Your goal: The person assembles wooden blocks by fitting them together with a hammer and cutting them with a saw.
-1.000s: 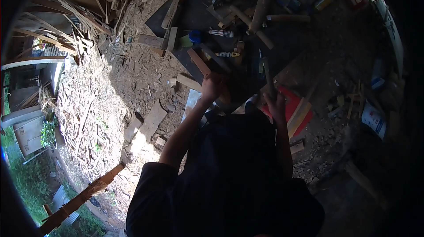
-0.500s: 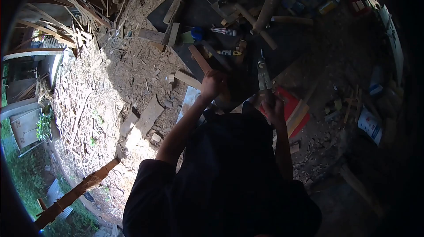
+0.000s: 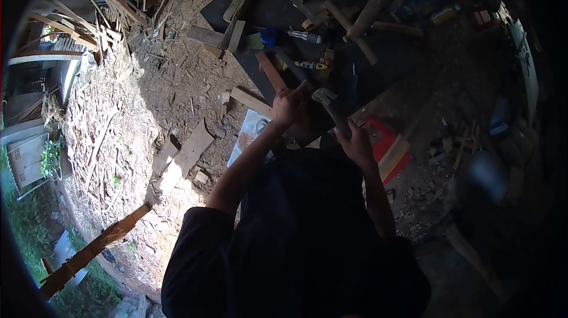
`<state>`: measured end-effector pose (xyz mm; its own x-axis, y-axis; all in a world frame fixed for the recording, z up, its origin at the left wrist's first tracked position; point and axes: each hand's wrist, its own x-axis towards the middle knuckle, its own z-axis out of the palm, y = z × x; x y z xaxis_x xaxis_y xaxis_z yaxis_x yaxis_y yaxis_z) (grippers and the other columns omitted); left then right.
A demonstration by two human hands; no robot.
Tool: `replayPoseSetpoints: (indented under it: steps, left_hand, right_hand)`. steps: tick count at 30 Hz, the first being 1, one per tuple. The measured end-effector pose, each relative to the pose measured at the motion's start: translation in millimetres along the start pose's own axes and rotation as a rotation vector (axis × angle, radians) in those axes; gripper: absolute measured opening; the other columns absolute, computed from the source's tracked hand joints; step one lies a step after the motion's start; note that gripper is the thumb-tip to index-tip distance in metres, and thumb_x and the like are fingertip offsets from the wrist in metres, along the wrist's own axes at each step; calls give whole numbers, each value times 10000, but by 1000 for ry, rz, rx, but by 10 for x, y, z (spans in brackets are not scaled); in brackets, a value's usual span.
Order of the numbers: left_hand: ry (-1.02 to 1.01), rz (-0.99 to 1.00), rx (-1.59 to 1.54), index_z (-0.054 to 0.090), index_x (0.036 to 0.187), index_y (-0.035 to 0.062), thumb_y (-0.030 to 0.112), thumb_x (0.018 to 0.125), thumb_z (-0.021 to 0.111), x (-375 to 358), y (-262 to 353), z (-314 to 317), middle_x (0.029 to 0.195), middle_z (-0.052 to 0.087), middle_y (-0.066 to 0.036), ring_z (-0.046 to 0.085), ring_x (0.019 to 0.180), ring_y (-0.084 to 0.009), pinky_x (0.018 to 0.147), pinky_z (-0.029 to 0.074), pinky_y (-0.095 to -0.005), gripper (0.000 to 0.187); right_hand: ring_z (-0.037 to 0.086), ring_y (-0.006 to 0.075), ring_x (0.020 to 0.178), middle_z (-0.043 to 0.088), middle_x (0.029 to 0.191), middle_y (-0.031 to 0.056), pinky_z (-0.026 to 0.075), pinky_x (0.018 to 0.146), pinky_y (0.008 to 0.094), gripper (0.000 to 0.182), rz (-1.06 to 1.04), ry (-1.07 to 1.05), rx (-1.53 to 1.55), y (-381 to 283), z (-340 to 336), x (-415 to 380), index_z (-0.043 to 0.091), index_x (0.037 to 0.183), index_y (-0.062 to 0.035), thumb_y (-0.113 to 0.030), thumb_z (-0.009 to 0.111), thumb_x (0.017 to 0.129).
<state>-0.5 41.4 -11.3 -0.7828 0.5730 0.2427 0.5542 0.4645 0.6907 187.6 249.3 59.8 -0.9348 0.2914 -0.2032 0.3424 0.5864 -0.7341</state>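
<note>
now | hammer (image 3: pixel 332 108) in right hand (image 3: pixel 355 141) | nearer left hand (image 3: pixel 288 106) gripping wood strip (image 3: pixel 270 71)

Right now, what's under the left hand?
The left hand grips a reddish wood strip; one end shows beyond the fist, above the black mat in view. The stretch inside the grip is covered, and the area just beside it is too dark to read.

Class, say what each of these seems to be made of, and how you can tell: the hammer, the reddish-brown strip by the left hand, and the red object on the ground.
Hammer: probably a steel head, given its grey sheen; the handle's material is unclear in shadow.
Strip: likely wood, brown and straight-edged, its surface apparently unpainted.
Red object: perhaps plastic, judging by its even, bright colour.
</note>
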Motion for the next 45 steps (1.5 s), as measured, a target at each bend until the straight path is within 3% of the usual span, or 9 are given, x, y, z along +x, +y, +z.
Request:
replayPoseSetpoints:
  steps: [6, 18, 24, 27, 30, 36, 39, 42, 45]
  left_hand:
    - [-41, -78, -35, 577, 1543, 153, 149, 776, 753, -19, -82, 55, 900, 754, -123, 722, 892, -328, 932, 547, -441, 787]
    - [-107, -173, -21, 536, 1573, 153, 157, 796, 781, -7, -29, -23, 906, 759, -114, 723, 937, -347, 901, 579, -456, 815]
    - [-15, -20, -7, 701, 1383, 140, 153, 811, 780, -50, 16, -272, 1041, 770, -112, 709, 1019, -350, 945, 572, -443, 577]
    - [-153, 45, 99, 799, 1211, 155, 158, 801, 820, -150, -191, -286, 1077, 777, -107, 702, 1059, -337, 970, 564, -444, 411]
    - [-92, -53, 20, 829, 1102, 141, 126, 808, 797, -180, -164, -259, 1142, 764, -127, 691, 1104, -343, 1007, 557, -452, 296]
    - [-69, 44, -48, 819, 1109, 114, 112, 816, 776, -198, -242, -266, 1146, 745, -160, 678, 1136, -371, 1032, 544, -452, 296]
    - [-140, -12, -105, 821, 1097, 107, 115, 811, 782, -187, -250, -295, 1127, 740, -168, 674, 1134, -387, 1029, 543, -464, 288]
    - [-113, -85, -145, 825, 1049, 94, 120, 806, 789, -181, -224, -276, 1097, 732, -170, 676, 1112, -391, 993, 552, -471, 247]
    - [-27, -36, -122, 819, 1022, 81, 130, 808, 796, -171, -251, -236, 1049, 721, -162, 681, 1070, -388, 946, 564, -465, 221]
  right_hand:
    - [704, 508, 869, 706, 862, 270, 545, 712, 561, 417, -62, -24, 27, -93, 31, 51, 635, 1111, -4, -406, 686, 1013]
    - [708, 510, 884, 708, 883, 292, 547, 723, 560, 444, -34, -47, -64, -138, 88, 123, 652, 1096, 18, -418, 687, 1014]
    - [711, 510, 874, 707, 854, 298, 551, 718, 550, 465, -47, -19, 22, -141, 81, 70, 659, 1108, 33, -420, 696, 1013]
    - [717, 500, 853, 712, 849, 290, 554, 702, 544, 448, -79, 15, -11, -100, 123, 103, 661, 1110, 30, -406, 699, 1014]
    - [720, 495, 847, 718, 866, 287, 560, 698, 537, 445, -64, -5, -44, -138, 88, 101, 661, 1116, 28, -403, 698, 1017]
    - [723, 495, 851, 722, 866, 280, 567, 698, 531, 417, -157, 32, -6, -134, 141, 38, 659, 1132, 23, -378, 698, 1022]
    - [726, 488, 871, 725, 882, 285, 571, 709, 519, 392, -107, -2, -197, -83, 195, 96, 657, 1140, 17, -355, 699, 1023]
    - [724, 493, 911, 728, 916, 298, 573, 741, 519, 398, -89, -44, -67, -134, 126, 57, 655, 1152, 20, -355, 695, 1026]
    - [717, 499, 911, 721, 900, 298, 566, 745, 520, 387, -207, 105, 115, -253, 125, -9, 650, 1114, 20, -355, 692, 1027]
